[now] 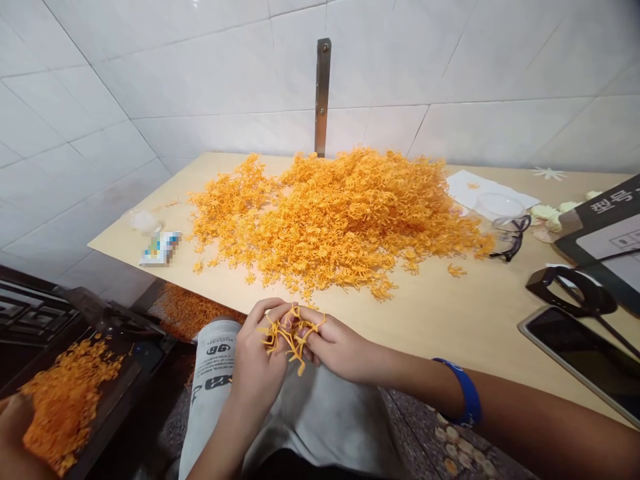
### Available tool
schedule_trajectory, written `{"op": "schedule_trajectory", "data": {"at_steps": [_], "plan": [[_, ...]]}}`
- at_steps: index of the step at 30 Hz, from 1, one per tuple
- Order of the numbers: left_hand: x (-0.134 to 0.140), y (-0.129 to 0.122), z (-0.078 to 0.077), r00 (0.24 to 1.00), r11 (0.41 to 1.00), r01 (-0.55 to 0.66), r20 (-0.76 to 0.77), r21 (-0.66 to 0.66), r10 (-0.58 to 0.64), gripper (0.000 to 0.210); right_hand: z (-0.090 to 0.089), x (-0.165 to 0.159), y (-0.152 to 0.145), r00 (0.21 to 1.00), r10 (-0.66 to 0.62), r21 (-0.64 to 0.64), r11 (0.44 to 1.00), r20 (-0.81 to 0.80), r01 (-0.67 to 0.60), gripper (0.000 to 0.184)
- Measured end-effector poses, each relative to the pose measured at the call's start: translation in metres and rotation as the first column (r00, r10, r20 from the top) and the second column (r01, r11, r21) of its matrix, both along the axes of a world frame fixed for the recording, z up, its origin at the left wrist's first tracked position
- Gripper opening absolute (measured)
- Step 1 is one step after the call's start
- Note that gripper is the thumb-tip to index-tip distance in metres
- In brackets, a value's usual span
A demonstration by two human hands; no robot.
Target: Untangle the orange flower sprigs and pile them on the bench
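Note:
My left hand (pixel 263 353) and my right hand (pixel 335 343) meet above my lap, just off the table's front edge. Between them is a small tangle of orange plastic pieces (pixel 295 337) with thin branching strands. Fingers of both hands are curled around it, and some fingertips are hidden behind the strands. On the table beyond my hands lies a large heap of the same orange pieces (pixel 345 220). A few loose ones have strayed to the heap's front edge.
A small packet (pixel 160 248) lies on the table's left. On the right are eyeglasses (pixel 511 240), a white paper (pixel 487 193), a black strap (pixel 573 291), a phone (pixel 585 353) and a dark box (pixel 607 227). At lower left, another person's hand (pixel 17 427) is beside more orange pieces (pixel 70 400).

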State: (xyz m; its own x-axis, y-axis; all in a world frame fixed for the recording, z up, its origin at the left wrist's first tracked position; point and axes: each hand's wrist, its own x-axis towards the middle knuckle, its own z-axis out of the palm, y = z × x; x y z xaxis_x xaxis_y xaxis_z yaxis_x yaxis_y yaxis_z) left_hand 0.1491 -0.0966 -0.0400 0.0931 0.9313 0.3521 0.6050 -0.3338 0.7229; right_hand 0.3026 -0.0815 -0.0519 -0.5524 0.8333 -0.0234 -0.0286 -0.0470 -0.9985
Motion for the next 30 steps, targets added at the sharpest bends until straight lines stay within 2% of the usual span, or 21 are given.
{"op": "schedule_trajectory", "data": {"at_steps": [5, 10, 13, 16, 19, 21, 23, 24, 27, 28, 30], "plan": [[0.001, 0.001, -0.009, 1.0, 0.999, 0.004, 0.007, -0.034, -0.004, 0.026, 0.001, 0.0, 0.005, 0.997, 0.074, -0.146, 0.987, 0.022, -0.07, 0.015], [-0.002, 0.003, -0.013, 0.998, 0.996, 0.052, 0.049, -0.073, -0.048, 0.028, 0.0, 0.0, 0.01, 0.995, 0.1, -0.165, 0.982, 0.025, -0.095, 0.011], [-0.004, 0.004, -0.01, 0.989, 0.987, 0.107, 0.112, -0.123, -0.093, 0.028, 0.003, 0.001, 0.01, 0.984, 0.178, -0.185, 0.968, 0.029, -0.17, 0.024], [-0.006, 0.002, -0.005, 0.945, 0.943, 0.263, 0.25, -0.204, -0.209, 0.032, 0.007, 0.003, 0.01, 0.975, 0.223, -0.257, 0.943, 0.015, -0.212, 0.031], [-0.008, -0.003, 0.0, 0.887, 0.854, 0.416, 0.347, -0.313, -0.305, 0.041, 0.004, 0.007, 0.011, 0.971, 0.236, -0.333, 0.914, -0.028, -0.231, 0.023], [-0.006, -0.005, 0.004, 0.874, 0.82, 0.451, 0.36, -0.352, -0.326, 0.055, -0.002, 0.01, 0.012, 0.961, 0.274, -0.302, 0.913, -0.043, -0.274, 0.021], [-0.003, -0.004, 0.006, 0.877, 0.826, 0.452, 0.336, -0.335, -0.344, 0.069, -0.01, 0.012, 0.012, 0.955, 0.291, -0.192, 0.936, -0.048, -0.295, 0.026], [0.0, -0.002, 0.006, 0.885, 0.843, 0.438, 0.316, -0.312, -0.343, 0.067, -0.012, 0.011, 0.012, 0.956, 0.29, -0.135, 0.946, -0.049, -0.295, 0.029], [0.007, 0.003, 0.001, 0.92, 0.91, 0.341, 0.283, -0.235, -0.271, 0.028, -0.013, 0.008, 0.009, 0.966, 0.249, -0.073, 0.965, -0.065, -0.254, 0.033], [0.008, 0.004, -0.001, 0.931, 0.932, 0.291, 0.29, -0.217, -0.223, 0.023, -0.01, 0.006, 0.008, 0.969, 0.239, -0.079, 0.967, -0.064, -0.244, 0.033], [0.009, 0.006, -0.006, 0.948, 0.963, 0.186, 0.294, -0.193, -0.124, 0.025, -0.002, 0.004, 0.006, 0.973, 0.232, -0.041, 0.972, -0.008, -0.232, 0.034]]}}
